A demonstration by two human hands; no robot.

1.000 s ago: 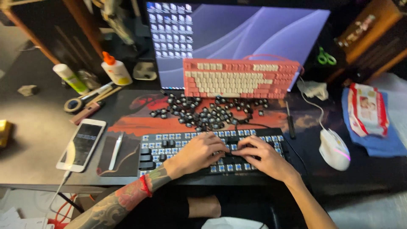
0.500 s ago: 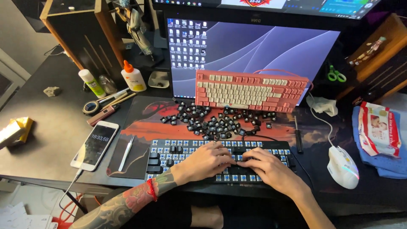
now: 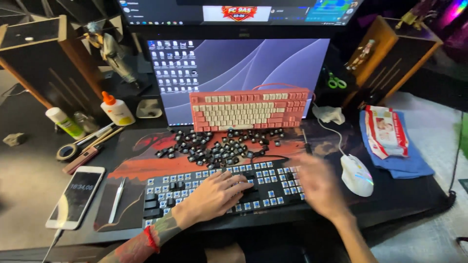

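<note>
Here we see the left hand [image 3: 214,195] lying flat on the stripped black keyboard [image 3: 195,192], fingers spread and clenching nothing, likely to steady the board. The right hand [image 3: 319,185] is blurred at the board's three o'clock end, so we cannot tell its grip. The pulled black keycaps [image 3: 219,146] lie heaped at twelve o'clock, within easy reach. A pink keyboard [image 3: 248,109] leans against the monitor [image 3: 292,63], out of the way. A white mouse [image 3: 357,175] sits just right.
</note>
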